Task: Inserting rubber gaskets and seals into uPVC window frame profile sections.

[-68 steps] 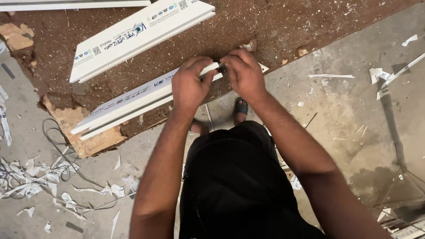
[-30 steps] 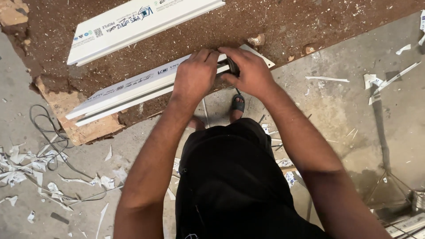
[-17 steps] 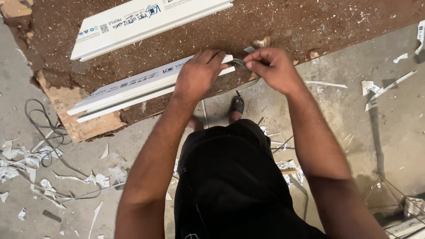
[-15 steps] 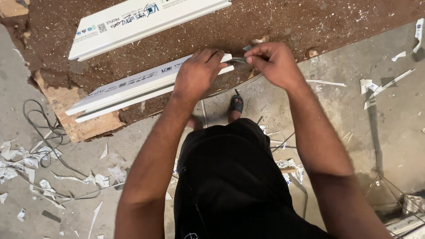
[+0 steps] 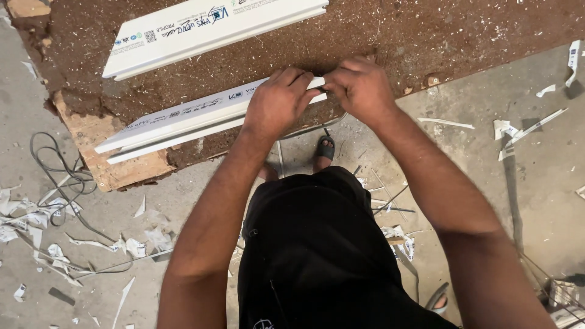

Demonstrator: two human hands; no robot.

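White plastic profile (image 5: 183, 119) on brown board (image 5: 426, 30), end pinched between left hand (image 5: 277, 103) and right hand (image 5: 359, 88) fingers.

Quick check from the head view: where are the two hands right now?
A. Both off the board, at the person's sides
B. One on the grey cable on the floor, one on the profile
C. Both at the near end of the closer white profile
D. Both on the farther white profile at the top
C: the left hand and right hand meet at the end of the closer white profile; the farther profile lies untouched.
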